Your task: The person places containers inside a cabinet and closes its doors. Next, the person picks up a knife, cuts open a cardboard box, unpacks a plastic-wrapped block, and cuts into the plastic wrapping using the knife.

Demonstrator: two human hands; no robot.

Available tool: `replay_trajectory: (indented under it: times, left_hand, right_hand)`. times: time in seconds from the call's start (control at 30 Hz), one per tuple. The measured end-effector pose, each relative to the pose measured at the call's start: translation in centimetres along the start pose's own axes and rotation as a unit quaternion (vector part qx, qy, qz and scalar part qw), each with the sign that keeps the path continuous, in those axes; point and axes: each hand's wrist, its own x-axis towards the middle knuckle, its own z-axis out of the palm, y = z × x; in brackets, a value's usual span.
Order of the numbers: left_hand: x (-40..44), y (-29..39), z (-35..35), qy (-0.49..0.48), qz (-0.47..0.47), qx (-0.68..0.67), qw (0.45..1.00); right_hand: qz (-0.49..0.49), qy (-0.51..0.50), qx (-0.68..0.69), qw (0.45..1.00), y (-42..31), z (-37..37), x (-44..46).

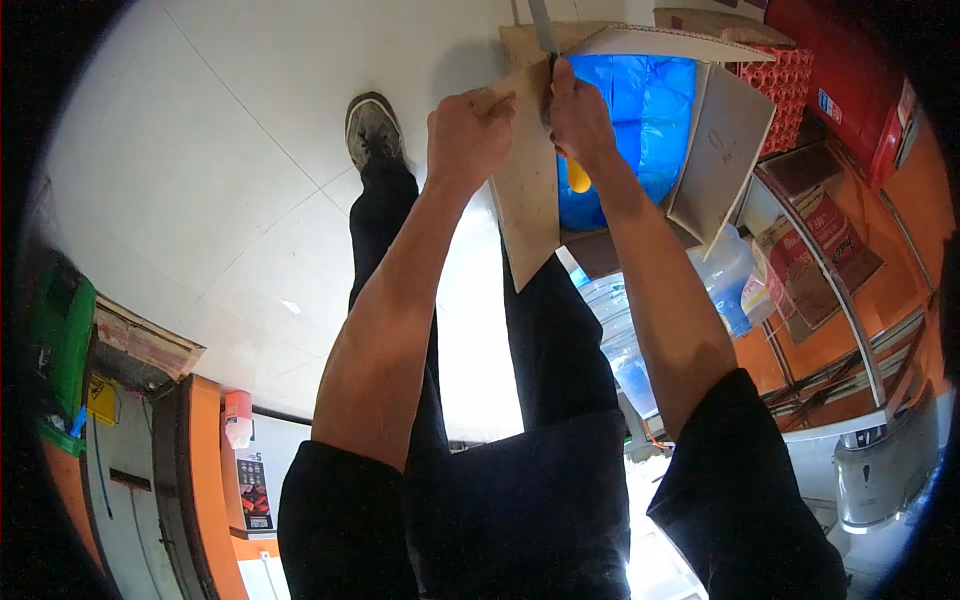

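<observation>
An opened cardboard box [525, 215] stands in front of me with its flaps raised. Inside it lies shiny blue plastic wrapping [640, 125], whose contents are hidden. My left hand [468, 140] is closed on the edge of the box's left flap. Beside it, my right hand [583, 120] wraps round a knife with a yellow handle [578, 178]. The grey blade [541, 25] points away from me, up past the flap's far corner. Whether the blade touches the cardboard I cannot tell.
Red egg trays [790, 90] and a large red object [850, 85] are at the far right. A metal-framed rack [825, 275] holds flattened printed cardboard. Clear plastic containers [625, 330] sit by my right leg. A green bin [60, 350] stands at the left. Pale tiles [240, 170] cover the floor.
</observation>
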Motion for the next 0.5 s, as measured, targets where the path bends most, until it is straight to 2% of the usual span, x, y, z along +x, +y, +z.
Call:
replay_trajectory:
  times: [0.1, 0.17, 0.27, 0.3, 0.4, 0.5]
  left_hand:
    - [-0.1, 0.1, 0.0, 0.017, 0.037, 0.048, 0.998]
    - [-0.4, 0.4, -0.1, 0.014, 0.026, 0.030, 0.999]
    - [-0.8, 0.1, 0.2, 0.019, 0.052, 0.027, 0.998]
    - [-0.7, -0.2, 0.2, 0.026, 0.070, 0.031, 0.997]
    - [-0.1, -0.9, 0.3, 0.013, 0.047, 0.029, 0.998]
    - [-0.5, 0.5, -0.5, -0.001, 0.018, 0.025, 1.000]
  right_hand:
    - [-0.001, -0.006, -0.040, 0.999, -0.9, -0.1, -1.5]
    - [0.002, -0.021, -0.068, 0.997, -2.0, -0.7, -1.9]
    - [-0.060, -0.040, -0.151, 0.986, -1.1, -0.4, 0.0]
    - [-0.064, -0.044, -0.132, 0.988, -0.9, -0.2, 0.4]
    - [-0.058, -0.058, -0.094, 0.992, 0.1, -0.4, 0.5]
    - [-0.013, -0.062, -0.092, 0.994, 0.2, -0.5, -1.9]
